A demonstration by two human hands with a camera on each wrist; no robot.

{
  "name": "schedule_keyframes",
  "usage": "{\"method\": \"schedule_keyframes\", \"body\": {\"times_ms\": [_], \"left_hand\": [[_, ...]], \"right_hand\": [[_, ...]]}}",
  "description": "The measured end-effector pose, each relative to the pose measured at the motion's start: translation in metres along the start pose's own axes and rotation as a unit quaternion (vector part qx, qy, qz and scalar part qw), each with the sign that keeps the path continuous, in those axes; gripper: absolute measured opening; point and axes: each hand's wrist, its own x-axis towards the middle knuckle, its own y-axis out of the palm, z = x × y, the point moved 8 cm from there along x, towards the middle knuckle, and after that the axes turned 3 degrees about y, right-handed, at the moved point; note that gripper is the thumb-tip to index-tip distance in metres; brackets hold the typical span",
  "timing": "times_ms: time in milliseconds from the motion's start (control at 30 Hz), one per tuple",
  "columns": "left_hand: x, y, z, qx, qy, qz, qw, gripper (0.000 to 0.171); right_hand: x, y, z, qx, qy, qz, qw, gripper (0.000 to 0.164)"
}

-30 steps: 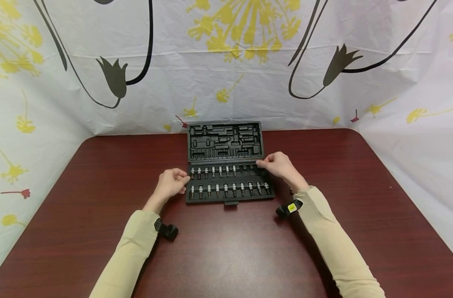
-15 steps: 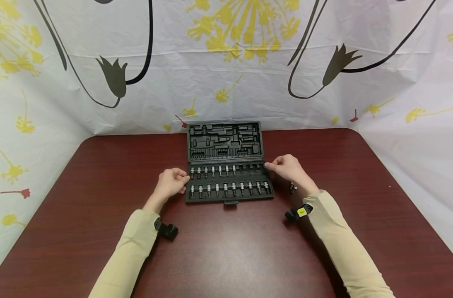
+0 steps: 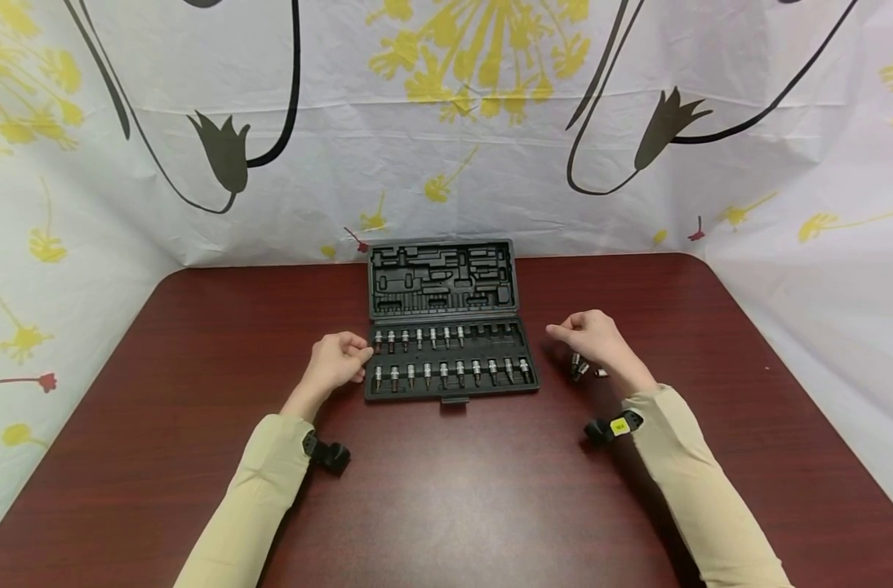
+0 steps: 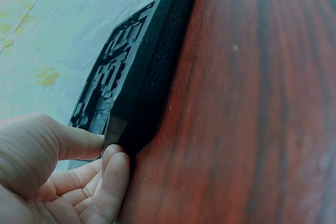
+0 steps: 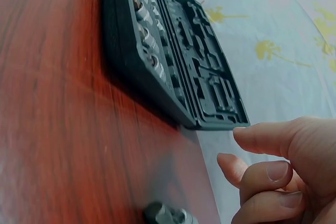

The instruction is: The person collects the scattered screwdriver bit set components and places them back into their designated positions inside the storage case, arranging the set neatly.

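A black bit socket case [image 3: 490, 349] lies unfolded near the back of the table, with two rows of silver bit sockets [image 3: 445, 376] in its near half. The right end of the upper row has vacant slots. At the case's left edge my left hand [image 3: 336, 359] pinches the rim between thumb and fingers, seen close in the left wrist view. My right hand [image 3: 592, 336] hovers to the right of the case, apart from it, thumb and forefinger spread with nothing between them. Several loose bit sockets [image 3: 582, 371] lie beneath it, partly hidden by the hand and wrist.
The dark red wooden table [image 3: 446, 490] extends around the case. Behind it hangs a white curtain [image 3: 446, 147] with flower prints. The moulded lid [image 3: 444, 278] leans back towards the curtain.
My right hand has moved right, away from the case's upper right corner, to above the loose bit sockets, uncovering more of them. The left hand has stayed on the case edge.
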Motion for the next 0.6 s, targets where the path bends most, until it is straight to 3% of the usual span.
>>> {"method": "schedule_keyframes", "body": {"times_ms": [600], "left_hand": [[0.000, 0.000, 0.000, 0.007, -0.003, 0.000, 1.0000, 0.017]], "right_hand": [[-0.010, -0.017, -0.036, 0.003, 0.021, -0.018, 1.000, 0.027]]}}
